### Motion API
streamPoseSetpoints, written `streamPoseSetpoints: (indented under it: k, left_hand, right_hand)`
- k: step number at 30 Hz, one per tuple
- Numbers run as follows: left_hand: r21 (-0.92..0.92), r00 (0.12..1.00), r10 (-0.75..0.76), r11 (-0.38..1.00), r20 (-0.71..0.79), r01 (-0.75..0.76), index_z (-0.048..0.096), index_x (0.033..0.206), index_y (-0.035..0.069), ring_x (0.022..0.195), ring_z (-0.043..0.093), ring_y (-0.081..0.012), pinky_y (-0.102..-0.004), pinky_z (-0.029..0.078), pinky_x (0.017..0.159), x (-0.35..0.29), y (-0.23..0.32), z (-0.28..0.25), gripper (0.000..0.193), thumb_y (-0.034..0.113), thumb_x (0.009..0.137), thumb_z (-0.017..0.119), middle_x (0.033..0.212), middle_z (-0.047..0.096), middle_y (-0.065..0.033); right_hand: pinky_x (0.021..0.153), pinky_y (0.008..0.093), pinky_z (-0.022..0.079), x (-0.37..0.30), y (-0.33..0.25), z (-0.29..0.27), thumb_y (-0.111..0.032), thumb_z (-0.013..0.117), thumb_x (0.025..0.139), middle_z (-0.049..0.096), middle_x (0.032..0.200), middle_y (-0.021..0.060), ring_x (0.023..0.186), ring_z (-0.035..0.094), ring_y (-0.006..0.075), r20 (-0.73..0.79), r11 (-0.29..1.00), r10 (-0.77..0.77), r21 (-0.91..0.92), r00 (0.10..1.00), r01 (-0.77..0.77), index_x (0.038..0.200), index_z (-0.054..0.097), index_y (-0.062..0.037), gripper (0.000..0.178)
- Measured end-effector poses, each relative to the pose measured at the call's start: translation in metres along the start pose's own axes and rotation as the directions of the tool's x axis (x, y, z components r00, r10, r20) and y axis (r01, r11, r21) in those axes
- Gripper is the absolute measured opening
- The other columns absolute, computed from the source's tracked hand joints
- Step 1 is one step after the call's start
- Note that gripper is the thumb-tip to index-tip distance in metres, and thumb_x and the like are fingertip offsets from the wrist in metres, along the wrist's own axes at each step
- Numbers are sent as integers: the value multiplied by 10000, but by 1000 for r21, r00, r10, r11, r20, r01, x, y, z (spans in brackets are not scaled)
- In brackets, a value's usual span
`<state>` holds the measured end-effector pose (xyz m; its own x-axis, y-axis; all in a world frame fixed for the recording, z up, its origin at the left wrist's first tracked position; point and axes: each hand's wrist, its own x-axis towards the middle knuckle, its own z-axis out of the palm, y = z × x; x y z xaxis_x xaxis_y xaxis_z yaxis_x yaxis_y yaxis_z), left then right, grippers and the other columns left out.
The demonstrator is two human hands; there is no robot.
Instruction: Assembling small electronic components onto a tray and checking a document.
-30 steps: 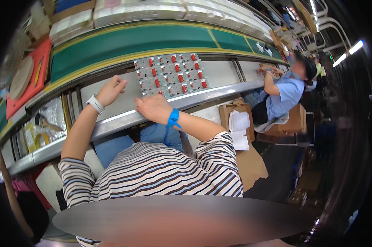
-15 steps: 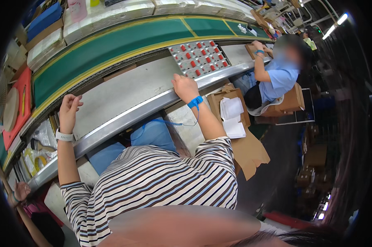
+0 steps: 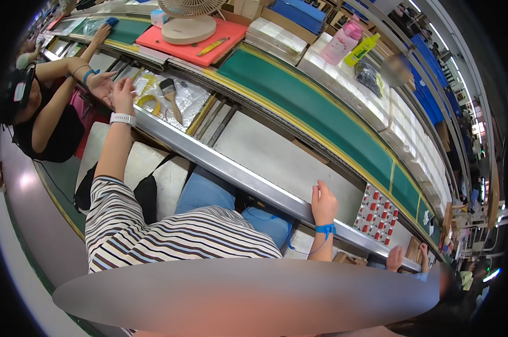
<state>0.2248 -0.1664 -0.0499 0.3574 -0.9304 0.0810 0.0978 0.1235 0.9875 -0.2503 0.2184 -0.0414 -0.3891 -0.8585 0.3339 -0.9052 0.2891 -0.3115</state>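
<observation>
Circuit boards (image 3: 376,215) are lying near my right hand (image 3: 324,204), fingers loosely parted; whether my left hand (image 3: 123,96) is gripping, I cannot tell.

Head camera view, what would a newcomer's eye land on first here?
Probably the bright green belt sweeping diagonally toward the lower right, and the red mat at the top, left of centre, with a fan on it. The red-dotted circuit-board panel stands out at lower right, beyond the right hand. At upper left, the left hand is close to a co-worker's hand.
</observation>
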Motion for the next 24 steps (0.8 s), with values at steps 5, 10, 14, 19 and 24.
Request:
streamPoseSetpoints:
  k: [5,10,14,19,24]
  left_hand:
    - [654,676,736,497,32,-571,602,938,38,750,583,-200,-298,468,674,10,31,-43,165,146,825,550,867,596,-102]
    - [841,860,469,365,204,-399,627,907,38,812,582,-296,-363,465,718,38,3,-76,216,218,805,565,892,594,-147]
    - [907,920,298,259,253,-333,634,959,74,831,588,-310,-386,458,780,53,-18,-82,240,249,811,561,918,620,-152]
    - [716,846,365,459,388,-526,540,1098,11,912,585,-220,-309,454,813,74,-22,-50,313,231,879,499,1042,598,-132]
    - [164,303,-119,978,946,-128,576,994,10,803,558,-129,-237,439,727,-235,30,167,182,120,856,533,897,605,-47]
  right_hand:
    - [608,366,490,5,-9,-2,-158,576,796,637,799,109,696,612,277,20,1000,-12,-11,1000,13,925,602,-71,158]
    - [600,372,489,9,-12,2,-154,586,783,633,785,116,687,609,284,-2,997,-60,53,998,60,928,603,-72,168]
    - [652,385,493,4,-1,7,-159,592,778,635,815,150,735,614,310,76,999,-35,13,996,35,974,608,-66,218]
    - [631,402,475,19,-26,-1,-196,562,768,615,819,114,750,593,294,-105,959,-156,221,982,176,944,587,-104,200]
    - [675,359,462,19,-59,-16,-159,641,700,557,802,67,749,549,262,-325,883,-356,189,876,429,1008,583,-117,317]
